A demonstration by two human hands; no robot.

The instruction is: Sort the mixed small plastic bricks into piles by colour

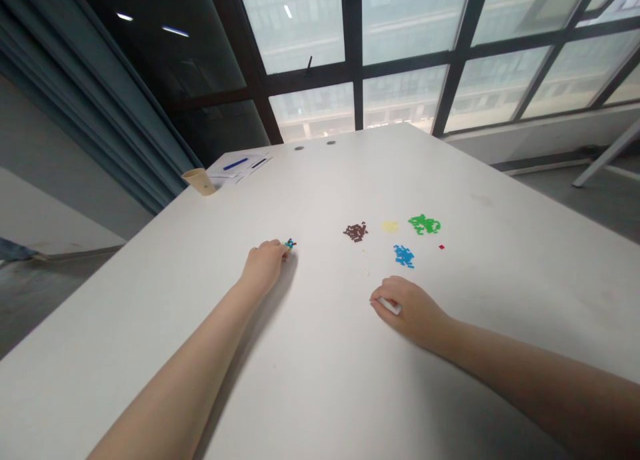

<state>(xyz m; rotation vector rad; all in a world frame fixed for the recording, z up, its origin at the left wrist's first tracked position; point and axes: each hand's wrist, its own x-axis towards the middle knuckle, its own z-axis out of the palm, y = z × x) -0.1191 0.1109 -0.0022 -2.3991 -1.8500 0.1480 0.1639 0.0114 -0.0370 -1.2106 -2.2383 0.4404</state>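
My left hand (265,263) rests low over the white table, its fingers closed on a small assembly of building bricks (290,245) in blue and dark colours. Most of that assembly is hidden by the fingers. To the right, my right hand (403,307) is closed in a pinch, thumb and forefinger tips meeting; whatever they hold is too small to make out. Beyond it lie loose pieces sorted by colour: a blue pile (404,256), a brown pile (356,232), a pale yellow pile (389,227) and a green pile (425,225). A single red piece (441,247) sits apart.
A few tiny pale pieces (367,272) lie between the hands. At the far left edge of the table (320,193) a paper cup (200,181) stands tilted in view, beside papers (245,170) with a blue pen (235,164). Windows and a curtain (100,93) border the table.
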